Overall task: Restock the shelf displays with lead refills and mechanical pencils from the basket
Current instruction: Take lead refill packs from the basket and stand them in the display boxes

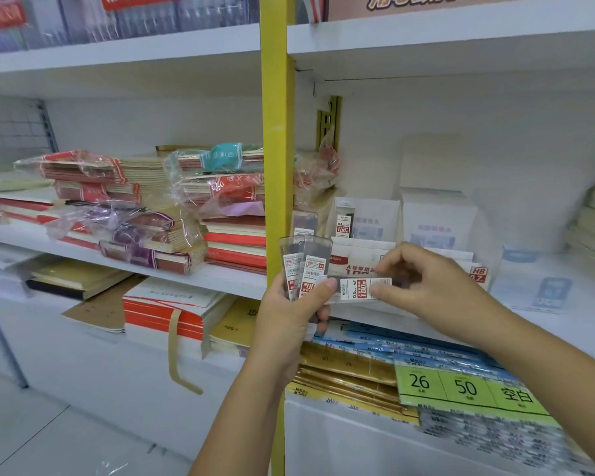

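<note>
Clear plastic lead refill case, long axis sideways, pinched in right grip; left grip clutches upright fan of cases; white cardboard display box just behind.

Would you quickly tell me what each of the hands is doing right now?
Left hand: grips a fan of refill cases, upright.
Right hand: pinches a single case, held sideways.

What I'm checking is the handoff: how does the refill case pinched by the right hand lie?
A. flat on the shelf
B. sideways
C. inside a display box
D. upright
B: the refill case pinched by the right hand lies sideways in the air, while the left hand holds other cases fanned upright.
</note>
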Tool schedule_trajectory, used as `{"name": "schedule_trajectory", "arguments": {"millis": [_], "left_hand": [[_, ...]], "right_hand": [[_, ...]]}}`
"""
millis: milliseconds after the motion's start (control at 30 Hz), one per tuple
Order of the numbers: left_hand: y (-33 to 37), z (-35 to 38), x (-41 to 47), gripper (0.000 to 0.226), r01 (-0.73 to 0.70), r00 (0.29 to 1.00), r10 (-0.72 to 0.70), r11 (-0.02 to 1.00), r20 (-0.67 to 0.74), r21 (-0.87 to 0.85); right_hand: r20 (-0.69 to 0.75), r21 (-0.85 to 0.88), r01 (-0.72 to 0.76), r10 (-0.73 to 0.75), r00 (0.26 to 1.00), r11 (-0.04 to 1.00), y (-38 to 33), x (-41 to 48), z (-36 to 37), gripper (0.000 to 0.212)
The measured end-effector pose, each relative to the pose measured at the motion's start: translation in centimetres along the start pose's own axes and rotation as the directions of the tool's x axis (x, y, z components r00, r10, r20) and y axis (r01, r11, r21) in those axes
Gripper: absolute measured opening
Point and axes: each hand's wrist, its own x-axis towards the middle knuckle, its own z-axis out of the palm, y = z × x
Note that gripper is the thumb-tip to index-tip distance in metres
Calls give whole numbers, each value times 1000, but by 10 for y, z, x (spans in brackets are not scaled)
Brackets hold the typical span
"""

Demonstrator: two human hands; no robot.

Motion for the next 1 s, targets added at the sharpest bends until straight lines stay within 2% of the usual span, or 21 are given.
{"name": "schedule_trajectory", "arguments": {"millis": [100, 167, 267, 333, 467, 567, 733, 833, 900, 1000], "left_hand": [[2, 0, 4, 39, -13, 1000, 14, 999, 26, -34], [3, 0, 6, 45, -12, 1000, 13, 998, 22, -58], [4, -1, 10, 46, 0, 1000, -1, 999, -23, -53], [3, -3, 12, 33, 13, 999, -14, 1000, -40, -20], [-1, -5, 15, 8, 45, 999, -45, 999, -29, 1], [-2, -7, 18, 11, 58, 998, -58, 998, -23, -10], [-2, -13, 21, 11, 35, 999, -35, 999, -15, 21], [-4, -15, 21, 13, 24, 1000, -23, 1000, -10, 19], [-4, -16, 20, 15, 24, 1000, -24, 1000, 0, 4], [-3, -18, 19, 12, 25, 1000, -25, 1000, 7, -8]], "right_hand": [[88, -153, 166, -154, 984, 974, -18, 13, 2, 24], [144, -186, 216, -191, 971, 958, -22, 22, 3, 35], [37, -76, 201, -199, 979, 977, -25, 43, -10, 59], [-54, -13, 191, -191, 980, 982, -26, 64, -20, 66], [-216, -6, 206, -202, 955, 979, -26, 104, -14, 49], [-290, -138, 198, -230, 929, 970, -17, 125, -3, 36], [-180, -313, 173, -238, 955, 934, 2, 146, 7, 36], [-142, -326, 93, -146, 979, 941, 10, 156, 7, 34], [-112, -431, 67, -126, 986, 900, 15, 160, 8, 32], [-83, -583, 64, -137, 987, 810, 18, 160, 10, 41]]}}
